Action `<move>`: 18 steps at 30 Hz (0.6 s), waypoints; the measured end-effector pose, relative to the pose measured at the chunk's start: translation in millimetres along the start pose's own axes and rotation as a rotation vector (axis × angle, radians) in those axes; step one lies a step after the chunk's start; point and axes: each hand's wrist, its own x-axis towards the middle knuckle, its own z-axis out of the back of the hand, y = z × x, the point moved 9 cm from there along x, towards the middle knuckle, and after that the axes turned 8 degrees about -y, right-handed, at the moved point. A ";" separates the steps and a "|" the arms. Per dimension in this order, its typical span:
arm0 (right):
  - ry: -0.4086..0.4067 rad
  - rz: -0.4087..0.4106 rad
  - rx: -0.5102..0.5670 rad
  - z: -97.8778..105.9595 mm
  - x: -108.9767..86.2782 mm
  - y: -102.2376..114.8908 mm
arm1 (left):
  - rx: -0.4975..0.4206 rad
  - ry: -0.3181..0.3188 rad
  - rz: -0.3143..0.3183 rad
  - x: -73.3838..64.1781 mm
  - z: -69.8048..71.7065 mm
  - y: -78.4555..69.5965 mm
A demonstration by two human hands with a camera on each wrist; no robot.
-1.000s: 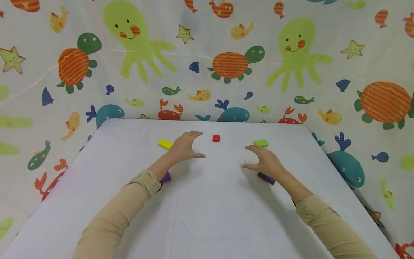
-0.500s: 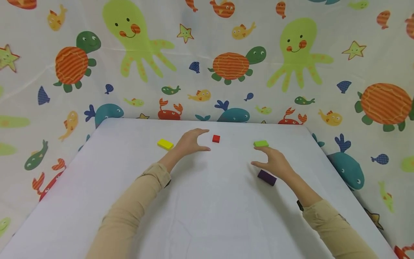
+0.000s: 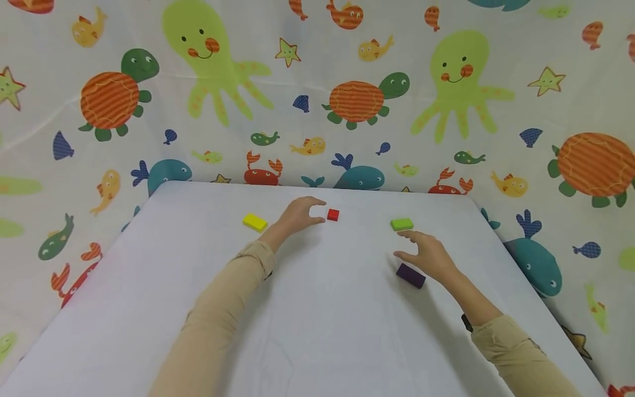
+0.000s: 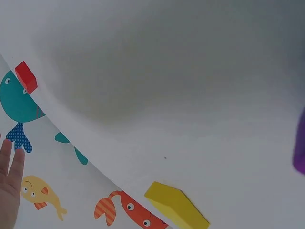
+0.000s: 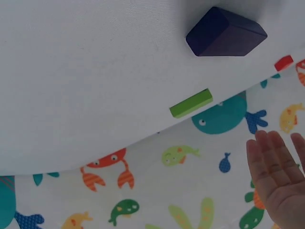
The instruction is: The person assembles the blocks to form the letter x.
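Observation:
My left hand [image 3: 299, 214] hovers at the far middle of the white table, thumb and fingers spread apart on the near-left side of a small red block [image 3: 333, 215]. Nothing is in its grasp. Behind its wrist lies a yellow rectangular block [image 3: 255, 222]. My right hand [image 3: 428, 253] is held over the table with thumb and fingers apart and nothing between them. Just below its thumb is a dark purple block [image 3: 410, 275], and beyond its fingertips a light green block [image 3: 402, 224]. A bright purple piece [image 4: 299, 148] shows at the left wrist view's right edge; the left sleeve hides it in the head view.
A white cloth covers the table [image 3: 322, 331]. Right behind its far edge hangs a curtain [image 3: 307, 82] printed with sea animals, which also runs along both sides.
My left hand has moved right and away from me to the red block, its sleeve covering the left purple piece. My right hand has shifted right and slightly nearer, back from the green block.

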 end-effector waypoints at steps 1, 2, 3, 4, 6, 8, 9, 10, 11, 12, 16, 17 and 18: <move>-0.001 -0.003 0.000 -0.9 -0.3 -0.5 | -0.010 -0.008 0.003 1.8 -1.8 1.4; -0.001 -0.005 0.000 -1.6 -0.5 -1.0 | -0.019 -0.017 0.006 3.5 -3.6 2.8; 0.001 -0.006 0.002 -2.4 -0.6 -1.1 | -0.028 -0.023 0.015 5.1 -5.5 4.6; 0.004 -0.011 0.003 -2.9 -1.4 -1.9 | -0.036 -0.026 0.021 6.9 -8.7 5.6; 0.012 -0.015 0.005 -3.9 -2.8 -2.9 | -0.055 -0.025 0.041 9.6 -15.2 7.4; 0.016 -0.017 0.006 -4.4 -4.4 -3.8 | -0.061 -0.027 0.055 12.2 -20.6 8.0; 0.016 -0.016 0.005 -4.3 -5.3 -4.2 | -0.065 -0.030 0.059 13.6 -22.8 7.3; 0.014 -0.015 0.003 -4.1 -6.3 -4.7 | -0.071 -0.032 0.061 15.1 -24.9 6.2; 0.011 -0.011 0.000 -3.8 -7.4 -5.1 | -0.072 -0.035 0.059 16.8 -26.9 4.5; 0.009 -0.011 -0.002 -3.6 -8.8 -5.8 | -0.073 -0.038 0.055 18.7 -28.8 2.6; 0.009 -0.001 -0.008 -4.8 -10.7 -6.5 | -0.062 -0.032 0.055 25.6 -35.5 0.1; 0.011 -0.002 -0.007 -5.6 -11.2 -6.9 | -0.055 -0.030 0.054 27.3 -37.3 0.1; 0.014 -0.003 -0.009 -6.3 -11.7 -7.5 | -0.049 -0.029 0.052 29.2 -39.2 0.2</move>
